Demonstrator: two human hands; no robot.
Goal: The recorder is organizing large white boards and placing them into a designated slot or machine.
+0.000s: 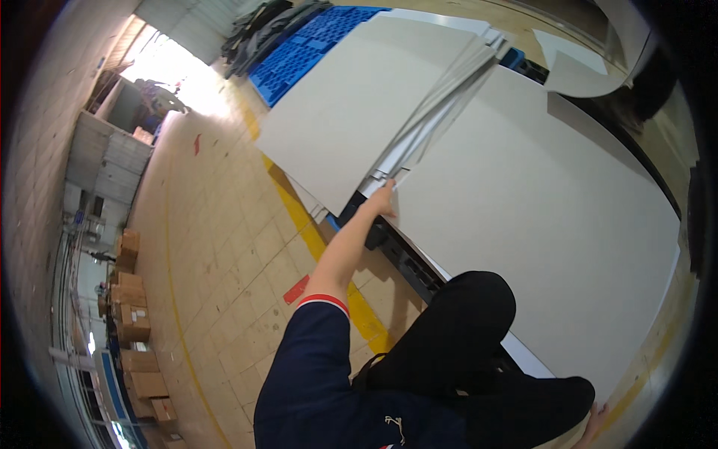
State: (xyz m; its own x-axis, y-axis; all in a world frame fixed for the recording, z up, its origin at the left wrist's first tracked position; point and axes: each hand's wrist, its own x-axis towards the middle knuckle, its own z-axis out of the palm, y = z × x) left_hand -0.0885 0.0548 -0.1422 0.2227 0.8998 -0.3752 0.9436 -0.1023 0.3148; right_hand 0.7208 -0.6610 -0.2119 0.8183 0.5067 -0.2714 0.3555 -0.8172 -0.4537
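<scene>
My left hand point(383, 200) is stretched far forward, its fingers closed on the near corner of a fanned stack of grey board sheets point(441, 90). A large grey board point(538, 217) lies tilted across my right side, over my black-trousered knee. Only the fingers of my right hand point(594, 420) show at the lower right, curled on that board's near corner. Another wide grey sheet point(359, 105) lies on top of the stack to the left.
The stack rests on blue pallets point(299, 52) with dark edges. A yellow floor line point(307, 224) runs along the tiled floor beside them. Brown cartons point(134, 322) line the far left wall. A curved pale sheet point(576, 71) lies at the top right.
</scene>
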